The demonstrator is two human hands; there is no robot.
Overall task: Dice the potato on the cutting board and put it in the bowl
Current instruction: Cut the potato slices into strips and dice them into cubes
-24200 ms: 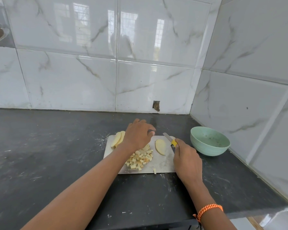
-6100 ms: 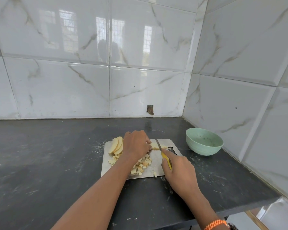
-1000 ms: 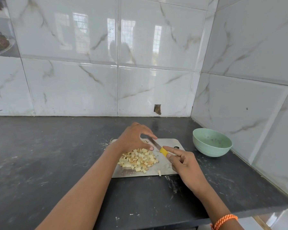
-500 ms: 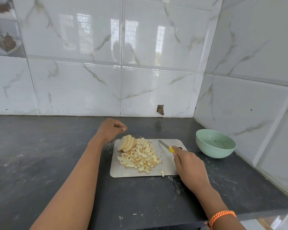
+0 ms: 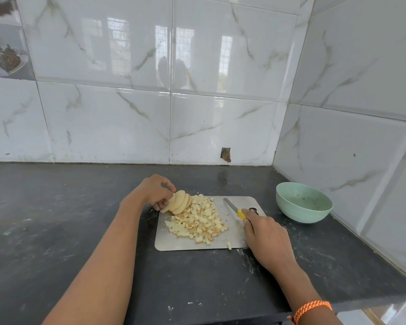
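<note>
Potato dice [image 5: 198, 222] pale yellow (some browned), left hand [image 5: 154, 191] fingers gripping slices [image 5: 179, 204], right hand [image 5: 265, 235] clasping knife [image 5: 234, 209].

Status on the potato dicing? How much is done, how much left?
Done: a pile of diced potato lies on the cutting board. In hand: the left hand grips the stack of uncut slices at the board's far left corner; the right hand holds the knife. Left: dice those slices and move everything into the green bowl, which holds no dice yet.
</note>
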